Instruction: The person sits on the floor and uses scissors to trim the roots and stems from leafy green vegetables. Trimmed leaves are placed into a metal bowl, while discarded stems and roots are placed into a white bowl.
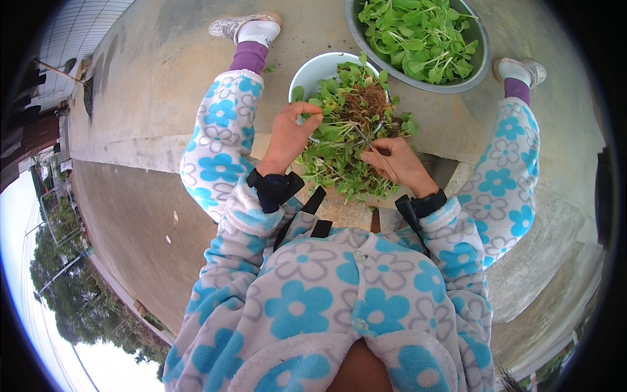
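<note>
A pile of uprooted leafy greens [333, 163], with a brown clump of roots [364, 104], heaps over a white basin [318, 67] between my legs. At the pile's left side my left hand [291, 135] is closed, thumb and fingers pinching a leafy green at its stem. On the right, my right hand [400, 161] is wrapped round a pair of scissors [360, 134] with a tan handle. Their dark blades point up and left into the stems. Fingers and leaves hide part of the scissors, so how far the blades are apart cannot be told.
Beyond the white basin, to the right, stands a metal basin [484, 49] full of loose green leaves [418, 39]. My legs in flowered trousers flank both basins. A concrete step edge [130, 149] crosses the floor. A broom [88, 95] leans at the far left.
</note>
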`<state>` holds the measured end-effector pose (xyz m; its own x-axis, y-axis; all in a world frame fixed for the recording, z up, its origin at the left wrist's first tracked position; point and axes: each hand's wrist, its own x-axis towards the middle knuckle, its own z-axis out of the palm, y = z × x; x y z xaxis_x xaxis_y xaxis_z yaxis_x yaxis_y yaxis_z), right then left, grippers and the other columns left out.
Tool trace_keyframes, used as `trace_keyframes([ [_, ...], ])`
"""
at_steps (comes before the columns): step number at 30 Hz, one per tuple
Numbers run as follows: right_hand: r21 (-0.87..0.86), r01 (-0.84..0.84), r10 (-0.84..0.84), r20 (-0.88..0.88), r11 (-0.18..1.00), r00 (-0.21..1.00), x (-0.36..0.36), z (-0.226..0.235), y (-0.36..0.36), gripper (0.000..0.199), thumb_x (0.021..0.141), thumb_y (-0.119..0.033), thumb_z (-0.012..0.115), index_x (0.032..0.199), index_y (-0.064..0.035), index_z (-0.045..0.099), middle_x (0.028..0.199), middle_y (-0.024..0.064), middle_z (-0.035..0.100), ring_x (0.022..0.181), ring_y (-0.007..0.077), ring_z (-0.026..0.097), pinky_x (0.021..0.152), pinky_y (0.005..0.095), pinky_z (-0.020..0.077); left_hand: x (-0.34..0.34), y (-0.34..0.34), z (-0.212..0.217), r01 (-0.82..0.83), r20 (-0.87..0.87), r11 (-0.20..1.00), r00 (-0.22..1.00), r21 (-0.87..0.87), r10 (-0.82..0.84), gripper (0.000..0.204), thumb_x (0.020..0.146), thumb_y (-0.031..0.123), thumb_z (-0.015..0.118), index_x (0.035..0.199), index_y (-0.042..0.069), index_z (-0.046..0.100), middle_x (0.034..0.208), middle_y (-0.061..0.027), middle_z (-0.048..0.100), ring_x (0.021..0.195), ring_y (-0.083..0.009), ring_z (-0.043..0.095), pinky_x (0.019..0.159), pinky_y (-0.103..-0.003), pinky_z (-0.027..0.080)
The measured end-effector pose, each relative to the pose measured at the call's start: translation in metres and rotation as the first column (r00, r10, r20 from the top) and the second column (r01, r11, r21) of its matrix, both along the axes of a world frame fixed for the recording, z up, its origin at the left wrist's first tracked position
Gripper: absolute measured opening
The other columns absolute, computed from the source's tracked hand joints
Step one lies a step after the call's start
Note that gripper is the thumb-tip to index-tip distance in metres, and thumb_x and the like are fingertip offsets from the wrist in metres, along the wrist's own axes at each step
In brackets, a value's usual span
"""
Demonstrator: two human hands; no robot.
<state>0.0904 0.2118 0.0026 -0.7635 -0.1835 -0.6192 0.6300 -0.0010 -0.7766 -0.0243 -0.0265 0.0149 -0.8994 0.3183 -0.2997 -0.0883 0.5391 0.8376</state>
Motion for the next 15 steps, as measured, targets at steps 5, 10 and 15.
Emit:
trace_keyframes([
  [5, -0.055, -0.004, 0.004, 0.009, 0.998, 1.000, 0.001, 0.002, 0.001, 0.035, 0.088, -0.034, 0.078, 0.088, -0.0005, 0.069, 0.059, 0.0005, 0.055, 0.047, 0.0067, 0.049, 0.043, 0.0255, 0.0336, 0.000, 0.011, 0.009, 0.204, 0.012, 0.972, 0.979, -0.114, -0.204, 0.019, 0.086, 0.017, 0.076, 0.099, 0.004, 0.072, 0.103, -0.0122, 0.067, 0.097, -0.0238, 0.063, 0.087, -0.033, 0.047],
  [10, -0.042, -0.018, 0.019, 0.031, 0.999, 0.999, 0.001, 0.002, 0.002, 0.033, 0.089, -0.034, 0.078, 0.086, -0.0015, 0.069, 0.058, -0.0003, 0.054, 0.047, 0.0068, 0.048, 0.044, 0.0250, 0.0339, 0.013, 0.020, 0.003, 0.245, 0.000, 0.959, 0.969, -0.140, -0.247, 0.019, 0.083, 0.019, 0.076, 0.095, 0.005, 0.072, 0.104, -0.0159, 0.061, 0.097, -0.0328, 0.063, 0.088, -0.040, 0.048],
  [15, -0.059, -0.030, 0.032, 0.040, 0.998, 0.999, 0.001, 0.002, 0.003, 0.034, 0.090, -0.034, 0.076, 0.084, -0.0027, 0.067, 0.057, -0.0016, 0.053, 0.047, 0.0065, 0.046, 0.045, 0.0246, 0.0337, 0.015, 0.022, -0.005, 0.272, 0.050, 0.946, 0.962, -0.178, -0.268, 0.018, 0.082, 0.016, 0.076, 0.094, 0.003, 0.072, 0.102, -0.0156, 0.061, 0.098, -0.0306, 0.062, 0.089, -0.037, 0.047],
])
